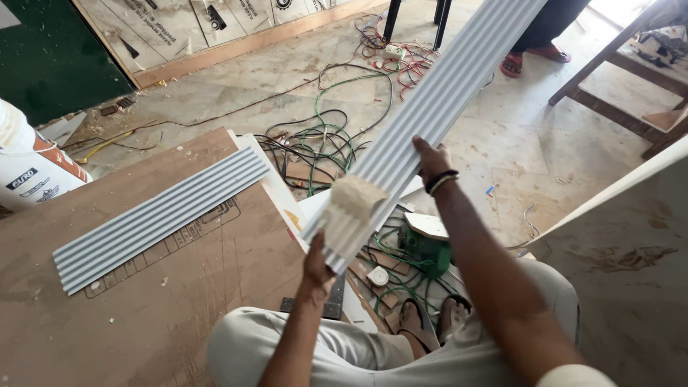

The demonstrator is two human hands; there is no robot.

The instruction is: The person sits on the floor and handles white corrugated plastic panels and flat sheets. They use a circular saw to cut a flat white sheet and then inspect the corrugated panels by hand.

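Note:
A long grey fluted panel strip [444, 93] slants from the lower middle up to the top right. My right hand [430, 159] grips its right edge partway along; a dark band circles that wrist. My left hand [319, 266] supports the strip's near end from below. A pale rough sanding block or sponge [352, 197] rests on the strip near that end. A second, shorter fluted strip [161, 215] lies flat on the brown board [143, 315] at the left.
Tangled green, black and red cables [330, 136] cover the floor ahead. A green power tool [424, 251] lies by my sandalled feet. A white bucket [29, 168] stands at the left. Another person's feet [530, 57] and a wooden frame [616, 79] are at the top right.

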